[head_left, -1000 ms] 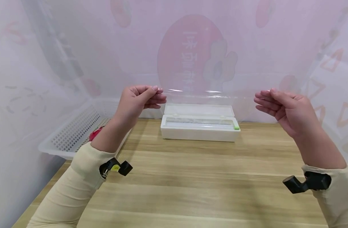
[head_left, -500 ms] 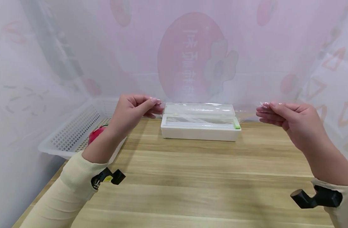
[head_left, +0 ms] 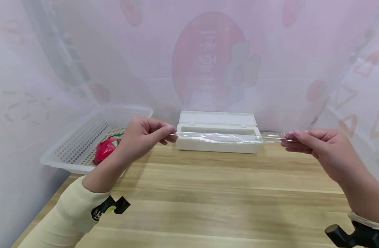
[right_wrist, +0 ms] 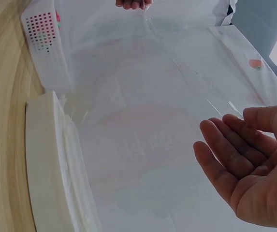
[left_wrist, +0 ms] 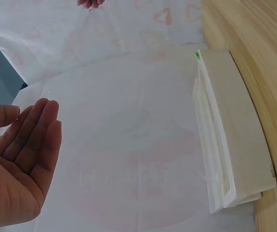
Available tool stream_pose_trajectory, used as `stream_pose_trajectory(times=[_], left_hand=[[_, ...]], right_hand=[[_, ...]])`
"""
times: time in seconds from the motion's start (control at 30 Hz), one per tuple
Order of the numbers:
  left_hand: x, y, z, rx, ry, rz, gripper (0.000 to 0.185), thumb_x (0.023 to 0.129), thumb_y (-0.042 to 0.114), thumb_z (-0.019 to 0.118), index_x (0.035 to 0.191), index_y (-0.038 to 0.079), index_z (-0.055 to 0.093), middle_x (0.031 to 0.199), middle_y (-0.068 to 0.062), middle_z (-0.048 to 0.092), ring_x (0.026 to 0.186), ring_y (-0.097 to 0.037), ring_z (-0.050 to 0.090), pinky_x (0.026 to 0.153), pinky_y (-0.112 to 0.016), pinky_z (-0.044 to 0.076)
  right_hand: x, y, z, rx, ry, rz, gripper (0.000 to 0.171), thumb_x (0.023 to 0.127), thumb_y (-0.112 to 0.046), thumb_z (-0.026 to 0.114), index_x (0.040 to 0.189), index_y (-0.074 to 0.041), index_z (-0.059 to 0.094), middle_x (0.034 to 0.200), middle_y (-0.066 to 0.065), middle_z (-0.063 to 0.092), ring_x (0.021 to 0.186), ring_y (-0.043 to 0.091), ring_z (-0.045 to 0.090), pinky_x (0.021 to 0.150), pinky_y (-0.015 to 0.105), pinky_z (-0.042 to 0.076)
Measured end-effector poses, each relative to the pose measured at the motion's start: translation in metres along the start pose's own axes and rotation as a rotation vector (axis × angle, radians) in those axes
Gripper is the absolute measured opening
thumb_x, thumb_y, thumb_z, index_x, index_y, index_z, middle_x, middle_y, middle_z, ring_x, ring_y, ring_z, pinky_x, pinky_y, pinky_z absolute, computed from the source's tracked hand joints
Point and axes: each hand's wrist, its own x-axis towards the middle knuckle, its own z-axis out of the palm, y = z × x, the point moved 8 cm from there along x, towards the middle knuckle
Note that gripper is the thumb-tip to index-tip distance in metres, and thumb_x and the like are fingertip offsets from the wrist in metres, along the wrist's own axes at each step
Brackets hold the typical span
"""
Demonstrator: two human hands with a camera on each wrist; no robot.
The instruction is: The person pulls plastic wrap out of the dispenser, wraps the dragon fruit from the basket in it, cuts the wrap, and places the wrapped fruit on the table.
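Observation:
A strip of clear plastic wrap (head_left: 220,137) stretches between my two hands, in front of a white wrap dispenser box (head_left: 217,146). My left hand (head_left: 146,135) pinches one end between thumb and index finger, and my right hand (head_left: 319,146) pinches the other end in the same way. The box stands at the back of the table with its lid (head_left: 217,119) raised. In the left wrist view the left hand (left_wrist: 24,154) shows its palm, while the thin film is barely visible. The right wrist view shows the right hand (right_wrist: 249,164) with faint glints of film running from it.
A white perforated basket (head_left: 68,148) stands at the left, partly behind my left forearm. In it lies a red dragon fruit (head_left: 105,148) with green tips. The wooden table (head_left: 208,199) reaches back to a printed pale curtain (head_left: 140,69).
Both hands have come down, and the right has shifted slightly right. The film has moved from above the box to in front of it. More of the dragon fruit shows.

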Motion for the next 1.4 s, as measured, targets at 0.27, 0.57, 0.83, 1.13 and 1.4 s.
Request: stream_pose_trajectory(times=[0.27,0.57,0.83,1.13,1.4], left_hand=[[-0.013,-0.007,0.010,0.056,-0.065,0.011,0.014,0.092,0.009,0.068,0.091,-0.003,0.074,0.080,-0.007,0.073,0.073,-0.021,0.071,0.068,-0.036,0.058],[-0.035,-0.021,0.020,0.063,-0.186,-0.035,0.014,0.094,0.011,0.065,0.091,0.000,0.074,0.082,-0.004,0.073,0.076,-0.019,0.070,0.072,-0.035,0.058],[-0.049,-0.037,0.032,0.097,-0.286,-0.081,0.016,0.094,0.017,0.066,0.089,0.005,0.075,0.080,-0.002,0.072,0.076,-0.020,0.070,0.071,-0.035,0.058],[-0.056,-0.059,0.044,0.159,-0.355,-0.161,0.015,0.093,0.018,0.066,0.088,0.008,0.075,0.077,0.002,0.072,0.075,-0.016,0.069,0.061,-0.032,0.055],[-0.063,-0.078,0.058,0.169,-0.440,-0.169,0.016,0.093,0.016,0.065,0.084,0.006,0.074,0.076,0.000,0.071,0.072,-0.018,0.070,0.066,-0.030,0.056]], right_hand=[[-0.015,0.017,0.001,-0.113,-0.021,0.073,0.025,0.099,0.010,0.043,0.110,0.016,0.065,0.101,0.019,0.071,0.092,0.026,0.070,0.080,0.036,0.055],[-0.040,0.032,0.007,-0.291,-0.036,0.167,0.025,0.099,0.007,0.045,0.111,0.011,0.067,0.101,0.014,0.072,0.091,0.024,0.070,0.082,0.030,0.054],[-0.061,0.049,0.013,-0.387,-0.086,0.247,0.024,0.099,0.004,0.047,0.109,0.007,0.069,0.101,0.014,0.072,0.090,0.025,0.071,0.083,0.025,0.053],[-0.069,0.071,0.017,-0.398,-0.135,0.361,0.024,0.101,-0.005,0.050,0.110,0.007,0.068,0.102,0.009,0.072,0.093,0.025,0.070,0.083,0.025,0.053],[-0.071,0.091,0.022,-0.353,-0.187,0.411,0.024,0.100,-0.005,0.051,0.108,0.012,0.067,0.099,0.005,0.073,0.091,0.021,0.070,0.078,0.034,0.056]])
